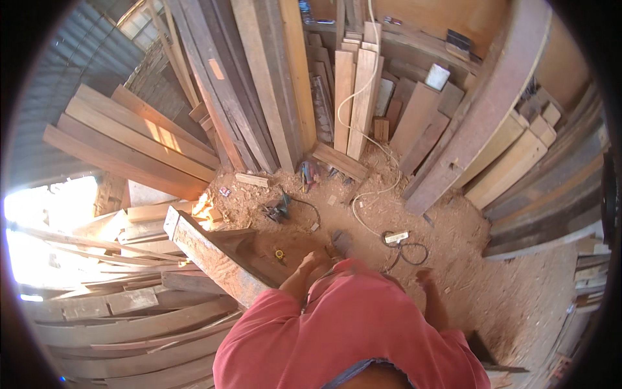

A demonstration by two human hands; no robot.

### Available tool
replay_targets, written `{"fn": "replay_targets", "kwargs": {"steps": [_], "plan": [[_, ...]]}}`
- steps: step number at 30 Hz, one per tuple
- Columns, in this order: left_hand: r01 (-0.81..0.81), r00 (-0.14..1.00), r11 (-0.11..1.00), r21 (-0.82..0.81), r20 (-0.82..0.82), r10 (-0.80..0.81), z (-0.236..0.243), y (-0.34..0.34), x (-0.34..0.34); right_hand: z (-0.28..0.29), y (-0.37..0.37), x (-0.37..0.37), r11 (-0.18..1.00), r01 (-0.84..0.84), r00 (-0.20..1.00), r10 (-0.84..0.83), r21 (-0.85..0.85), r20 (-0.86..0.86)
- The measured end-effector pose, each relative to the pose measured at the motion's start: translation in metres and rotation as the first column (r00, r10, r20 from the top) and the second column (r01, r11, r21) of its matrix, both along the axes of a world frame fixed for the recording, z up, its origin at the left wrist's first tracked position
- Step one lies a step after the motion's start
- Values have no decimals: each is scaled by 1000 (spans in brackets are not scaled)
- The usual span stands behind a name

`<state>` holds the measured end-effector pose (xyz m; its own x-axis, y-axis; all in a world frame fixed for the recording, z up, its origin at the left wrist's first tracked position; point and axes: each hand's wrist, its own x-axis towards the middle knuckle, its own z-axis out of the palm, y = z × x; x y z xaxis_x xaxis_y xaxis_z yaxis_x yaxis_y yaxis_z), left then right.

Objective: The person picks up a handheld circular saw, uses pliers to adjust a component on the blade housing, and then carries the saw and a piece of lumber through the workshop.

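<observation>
My left hand (pixel 311 262) is in front of my red shirt, beside the board-topped bench (pixel 217 253); its fingers are too small and blurred to read. My right hand (pixel 425 277) hangs low on the right above the sawdust floor, its fingers unclear too. Just left of my left hand, a yellow tape measure (pixel 279 254) lies on the brown surface. Beyond it a dark green power tool (pixel 277 209) with a black cord rests among wood shavings. A dark grey shape (pixel 341 242), perhaps a shoe, shows ahead of my shirt.
Tall planks (pixel 259 84) lean along the back wall, with shorter boards (pixel 353 97) beside them. A white power strip (pixel 396 238) and a pale cable (pixel 363 214) lie on the floor. Stacked timber (pixel 136 330) fills the left; more planks (pixel 512 159) lean at right.
</observation>
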<state>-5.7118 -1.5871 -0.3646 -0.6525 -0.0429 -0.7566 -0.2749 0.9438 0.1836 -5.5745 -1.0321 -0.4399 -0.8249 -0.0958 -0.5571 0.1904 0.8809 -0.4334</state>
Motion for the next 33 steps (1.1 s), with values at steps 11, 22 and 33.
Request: {"fn": "replay_targets", "kwargs": {"steps": [11, 22, 33], "plan": [[-319, 938, 814, 486, 40, 344, 44, 5, -53, 101, -104, -192, 903, 315, 949, -302, -291, 90], [-664, 717, 648, 374, 70, 694, 48, -24, -4, 116, -133, -277, 992, 25, 985, -3, -122, 173], [-729, 660, 600, 330, 104, 744, 71, 6, 30, 92, -147, -343, 814, -579, 791, 549, 43, 269]]}}
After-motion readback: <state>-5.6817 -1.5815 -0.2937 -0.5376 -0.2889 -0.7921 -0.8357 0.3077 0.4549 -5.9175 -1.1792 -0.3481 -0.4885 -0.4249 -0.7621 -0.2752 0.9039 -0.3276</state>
